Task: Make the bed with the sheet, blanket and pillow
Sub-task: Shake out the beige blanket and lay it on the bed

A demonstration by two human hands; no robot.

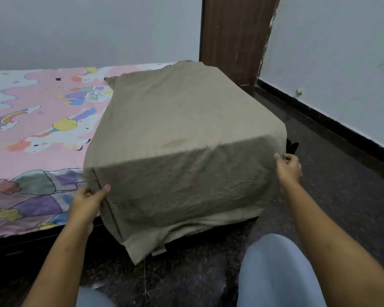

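Pink cartoon sheet [31, 120] covers the bed [31, 238]. Floor [319, 151] is dark speckled stone, walls [75, 29] pale grey w/ black skirting [319, 116], brown wood door [231, 36] in the corner. Tan folded blanket [182, 134] lies over the bed's near right corner, near edge hanging toward me. My left hand [87, 202] grips its left edge, thumb on top. My right hand [288, 167] pinches the right edge, out over the floor. Blanket's stretched btwn both.
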